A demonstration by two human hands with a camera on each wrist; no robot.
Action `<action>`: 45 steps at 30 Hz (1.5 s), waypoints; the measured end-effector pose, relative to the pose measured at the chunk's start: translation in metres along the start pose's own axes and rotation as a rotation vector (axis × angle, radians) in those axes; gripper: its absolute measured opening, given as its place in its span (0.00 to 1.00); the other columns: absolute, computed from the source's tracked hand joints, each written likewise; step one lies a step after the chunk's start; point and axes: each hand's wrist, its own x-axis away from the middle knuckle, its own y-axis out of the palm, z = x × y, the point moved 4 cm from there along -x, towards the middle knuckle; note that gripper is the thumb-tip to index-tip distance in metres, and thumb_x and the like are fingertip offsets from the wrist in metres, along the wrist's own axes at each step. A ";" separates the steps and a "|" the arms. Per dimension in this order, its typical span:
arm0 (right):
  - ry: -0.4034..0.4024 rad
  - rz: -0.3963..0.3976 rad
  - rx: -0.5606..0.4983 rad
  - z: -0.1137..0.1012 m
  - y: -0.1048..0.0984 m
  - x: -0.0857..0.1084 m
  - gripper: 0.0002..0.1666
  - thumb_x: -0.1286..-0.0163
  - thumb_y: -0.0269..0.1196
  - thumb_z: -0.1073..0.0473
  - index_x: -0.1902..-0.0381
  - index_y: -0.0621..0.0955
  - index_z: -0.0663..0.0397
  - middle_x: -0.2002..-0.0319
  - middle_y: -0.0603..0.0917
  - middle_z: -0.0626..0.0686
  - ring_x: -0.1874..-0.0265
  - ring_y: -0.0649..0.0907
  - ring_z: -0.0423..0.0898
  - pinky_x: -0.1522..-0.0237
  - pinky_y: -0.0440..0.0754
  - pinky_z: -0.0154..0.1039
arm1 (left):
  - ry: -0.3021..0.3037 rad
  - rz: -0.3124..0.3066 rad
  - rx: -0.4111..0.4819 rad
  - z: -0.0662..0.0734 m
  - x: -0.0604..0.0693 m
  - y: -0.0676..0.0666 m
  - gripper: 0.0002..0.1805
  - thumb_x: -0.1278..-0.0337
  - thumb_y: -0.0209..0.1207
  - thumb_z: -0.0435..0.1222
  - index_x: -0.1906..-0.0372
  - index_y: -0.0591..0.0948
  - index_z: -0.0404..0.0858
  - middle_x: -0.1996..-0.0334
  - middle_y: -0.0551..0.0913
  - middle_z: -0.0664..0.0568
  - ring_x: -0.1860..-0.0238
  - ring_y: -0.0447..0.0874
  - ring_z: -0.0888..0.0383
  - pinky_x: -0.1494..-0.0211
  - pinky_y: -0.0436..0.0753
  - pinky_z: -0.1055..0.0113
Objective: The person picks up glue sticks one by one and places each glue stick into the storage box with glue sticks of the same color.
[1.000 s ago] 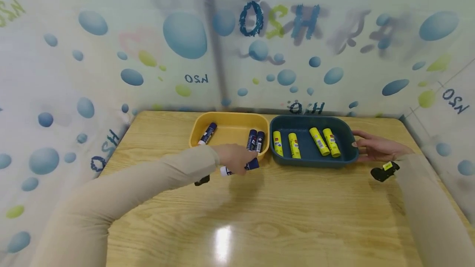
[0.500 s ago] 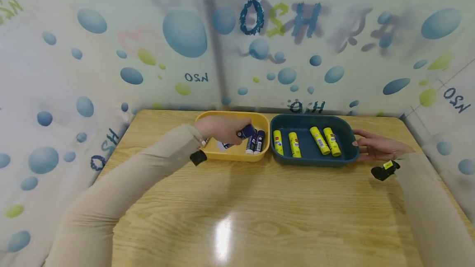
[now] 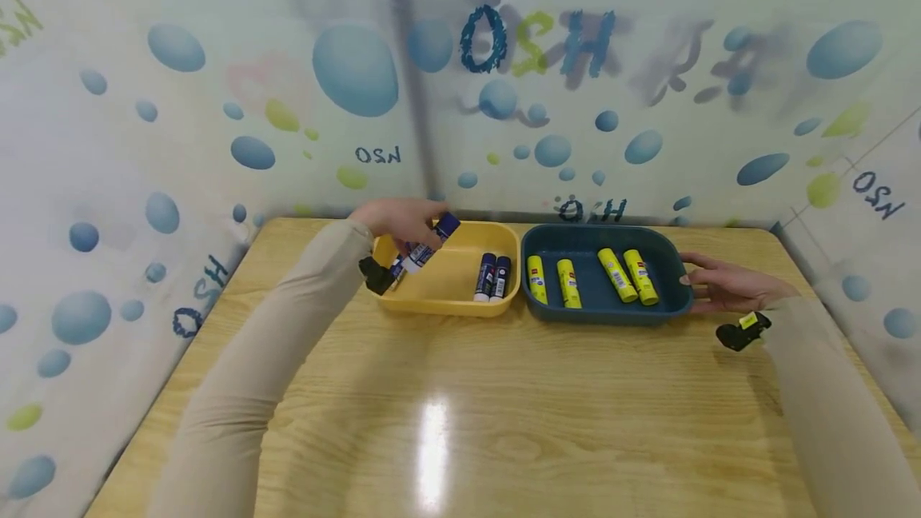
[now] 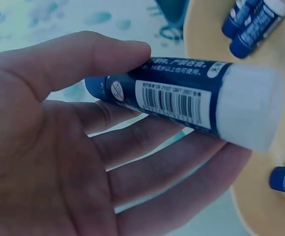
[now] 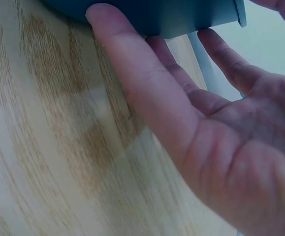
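Observation:
My left hand [image 3: 399,219] holds a dark blue glue stick [image 4: 176,101] with a white end, pinched between thumb and fingers, tilted above the left part of the yellow tray [image 3: 449,308]. Below it another blue glue stick [image 3: 396,272] lies in that tray, partly covered by the hand. Two more blue glue sticks, one of them the outer glue stick [image 3: 500,278], lie side by side at the tray's right end. My right hand [image 3: 741,286] touches the right end of the dark teal tray [image 3: 612,315] with extended fingers; in the right wrist view its fingertips [image 5: 105,17] meet the tray's wall.
Several yellow glue sticks, such as the leftmost yellow glue stick [image 3: 536,279], lie in the teal tray. Both trays stand side by side on a wooden table [image 3: 504,422], near a patterned backdrop [image 3: 460,126] that rises behind them.
My left hand has carried the blue glue stick from in front of the yellow tray back and leftward over it, turning the stick. My right hand has stayed at the teal tray's end.

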 end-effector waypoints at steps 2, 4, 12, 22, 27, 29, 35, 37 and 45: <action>-0.003 -0.015 -0.004 0.001 0.000 -0.001 0.24 0.23 0.41 0.68 0.40 0.61 0.33 0.46 0.74 0.51 0.48 0.79 0.47 0.45 0.77 0.48 | -0.025 0.005 0.038 -0.008 -0.005 -0.001 0.43 0.34 0.55 0.38 0.23 0.43 0.40 0.28 0.55 0.39 0.46 0.72 0.47 0.53 0.83 0.59; -0.006 -0.028 -0.007 0.001 0.001 -0.001 0.23 0.23 0.41 0.68 0.41 0.62 0.32 0.46 0.74 0.51 0.47 0.79 0.47 0.44 0.77 0.48 | -0.051 0.013 0.070 -0.015 -0.009 -0.003 0.46 0.33 0.55 0.38 0.23 0.39 0.40 0.28 0.55 0.39 0.47 0.72 0.46 0.51 0.83 0.58; -0.009 -0.018 -0.006 0.001 0.002 -0.001 0.24 0.23 0.42 0.68 0.39 0.59 0.35 0.46 0.75 0.51 0.47 0.79 0.48 0.44 0.77 0.48 | -0.160 0.065 0.216 -0.038 -0.028 -0.005 0.38 0.34 0.56 0.38 0.25 0.52 0.38 0.44 0.72 0.37 0.47 0.76 0.44 0.54 0.84 0.58; -0.041 -0.152 -0.047 0.004 -0.006 -0.004 0.24 0.23 0.44 0.67 0.40 0.63 0.32 0.44 0.74 0.51 0.45 0.78 0.48 0.42 0.76 0.47 | -0.227 0.122 0.278 -0.054 -0.052 0.000 0.33 0.37 0.59 0.36 0.30 0.60 0.35 0.50 0.74 0.36 0.57 0.82 0.44 0.58 0.85 0.58; -0.021 -0.062 -0.013 0.001 -0.003 -0.004 0.23 0.24 0.46 0.67 0.41 0.61 0.34 0.46 0.75 0.50 0.47 0.79 0.47 0.44 0.77 0.49 | -0.251 0.116 0.237 -0.058 -0.062 0.004 0.27 0.37 0.58 0.36 0.37 0.65 0.31 0.56 0.78 0.36 0.67 0.84 0.48 0.60 0.85 0.60; -0.015 -0.029 -0.003 0.000 -0.002 -0.003 0.23 0.24 0.46 0.68 0.40 0.60 0.35 0.46 0.75 0.50 0.48 0.79 0.47 0.44 0.77 0.49 | -0.249 0.116 0.202 -0.059 -0.066 0.005 0.26 0.38 0.59 0.35 0.39 0.66 0.29 0.58 0.80 0.37 0.69 0.84 0.49 0.62 0.85 0.62; 0.009 0.040 0.005 0.000 0.000 -0.001 0.26 0.25 0.45 0.69 0.38 0.56 0.36 0.47 0.74 0.51 0.49 0.80 0.47 0.45 0.77 0.50 | -0.258 0.067 0.022 -0.060 -0.077 0.011 0.25 0.41 0.62 0.37 0.43 0.71 0.28 0.62 0.83 0.41 0.59 0.84 0.49 0.62 0.83 0.68; 0.010 0.052 0.007 0.000 -0.001 -0.001 0.26 0.25 0.45 0.69 0.38 0.56 0.36 0.47 0.74 0.51 0.49 0.80 0.47 0.45 0.77 0.50 | -0.267 0.036 -0.032 -0.060 -0.080 0.013 0.25 0.40 0.61 0.39 0.43 0.71 0.28 0.60 0.83 0.41 0.56 0.83 0.49 0.57 0.82 0.67; 0.022 0.061 0.006 -0.001 0.000 -0.001 0.25 0.25 0.45 0.69 0.39 0.58 0.35 0.48 0.75 0.52 0.50 0.80 0.48 0.46 0.78 0.49 | -0.234 -0.095 -0.210 -0.123 -0.168 0.012 0.27 0.47 0.65 0.47 0.50 0.79 0.30 0.60 0.84 0.44 0.60 0.81 0.53 0.55 0.81 0.64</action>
